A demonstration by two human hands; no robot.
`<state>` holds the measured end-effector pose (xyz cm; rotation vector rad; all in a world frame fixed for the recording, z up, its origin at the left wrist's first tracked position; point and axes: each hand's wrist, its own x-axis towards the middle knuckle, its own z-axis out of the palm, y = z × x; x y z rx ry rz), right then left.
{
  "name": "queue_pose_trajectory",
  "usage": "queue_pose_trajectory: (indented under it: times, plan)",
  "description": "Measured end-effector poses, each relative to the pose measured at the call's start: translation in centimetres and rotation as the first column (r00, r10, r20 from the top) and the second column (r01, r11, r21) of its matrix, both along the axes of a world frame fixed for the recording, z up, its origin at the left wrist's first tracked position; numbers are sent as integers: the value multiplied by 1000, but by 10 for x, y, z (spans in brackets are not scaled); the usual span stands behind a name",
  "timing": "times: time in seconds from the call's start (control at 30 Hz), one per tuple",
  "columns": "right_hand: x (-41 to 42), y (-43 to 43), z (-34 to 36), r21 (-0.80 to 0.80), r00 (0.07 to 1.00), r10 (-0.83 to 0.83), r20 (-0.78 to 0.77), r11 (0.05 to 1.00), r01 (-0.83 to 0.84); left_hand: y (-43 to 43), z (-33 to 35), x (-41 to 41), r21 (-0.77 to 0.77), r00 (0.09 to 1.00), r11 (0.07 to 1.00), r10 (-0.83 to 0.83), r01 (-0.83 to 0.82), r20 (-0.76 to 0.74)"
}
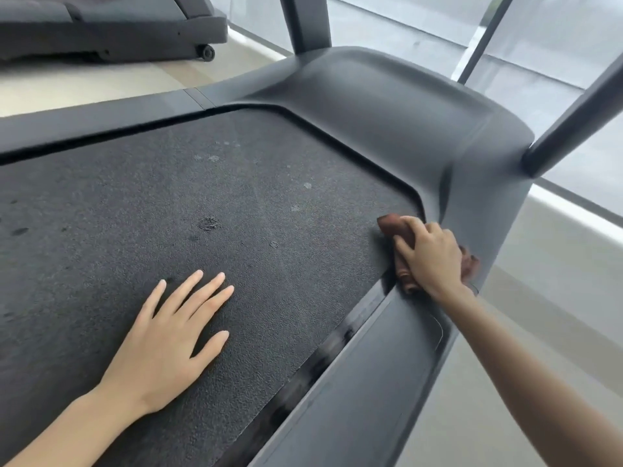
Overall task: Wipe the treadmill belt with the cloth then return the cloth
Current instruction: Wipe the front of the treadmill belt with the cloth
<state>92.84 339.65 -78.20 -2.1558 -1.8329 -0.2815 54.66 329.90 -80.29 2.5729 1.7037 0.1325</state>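
Note:
The black textured treadmill belt (209, 203) fills the middle of the head view and carries pale and dark spots. My left hand (168, 345) lies flat on it, palm down, fingers spread, holding nothing. My right hand (431, 254) presses a bunched brown cloth (396, 227) onto the belt's far right corner, beside the grey motor cover (387, 112). The cloth sticks out past my fingers and behind my wrist; its middle is hidden under the hand.
A grey side rail (364, 382) runs along the belt's right edge, another rail (84, 119) along the left. Two uprights (305, 18) (580, 112) rise from the motor cover. A second treadmill (101, 28) stands at the back left. Windows and pale floor lie to the right.

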Motion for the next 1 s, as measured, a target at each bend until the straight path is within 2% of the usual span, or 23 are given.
queue_pose_trajectory:
  times: [0.1, 0.17, 0.3, 0.4, 0.47, 0.53, 0.63, 0.7, 0.73, 0.77, 0.83, 0.9, 0.93, 1.0]
  plan:
    - [-27, 15, -4, -9, 982, 180, -57, 984, -180, -2, 0, -6, -17, 1000, 1000, -16, 16, 12]
    - [-30, 40, -2, -4, 986, 117, -119, 993, -119, -6, -1, -17, -19, 999, 999, -46, 46, 30]
    - [-45, 96, -2, -47, 985, -117, -130, 993, 112, -14, -4, -29, -41, 997, 998, -39, 42, 67]
    - [-85, 120, -3, -58, 986, -101, -129, 994, 95, -13, -3, -26, -31, 997, 999, -29, 32, 76]
    - [-125, 122, -2, -46, 992, 61, -109, 997, -67, -14, -1, -27, -42, 996, 999, -21, 24, 86]
    - [-172, 109, -5, -24, 957, 281, -68, 959, -283, -15, 0, -26, -42, 995, 999, -13, 17, 98]
    - [-215, 62, -10, 14, 779, 627, -32, 779, -627, -17, 0, -28, -44, 992, 999, -1, 6, 125]
    - [-199, 39, -13, 58, 656, 755, -12, 655, -753, -25, 0, -42, -47, 994, 999, 20, -15, 110]
    - [-182, 36, -13, 65, 651, 759, -3, 650, -757, -33, -1, -54, -53, 993, 998, 49, -44, 103]
    - [-163, 39, -12, 67, 694, 720, -1, 693, -718, -43, -1, -66, -63, 990, 994, 93, -87, 105]
    - [-135, 60, -12, 76, 846, 533, -19, 845, -530, -61, -3, -84, -73, 978, 984, 170, -162, 122]
    - [-134, 87, -8, 49, 949, 307, -74, 951, -304, -70, -4, -90, -70, 971, 978, 204, -196, 122]
    - [-147, 97, -7, 37, 967, 237, -96, 971, -235, -70, -4, -88, -70, 970, 976, 212, -205, 119]
    - [-182, 101, -9, 31, 966, 248, -68, 969, -247, -68, -1, -84, -65, 970, 975, 218, -212, 112]
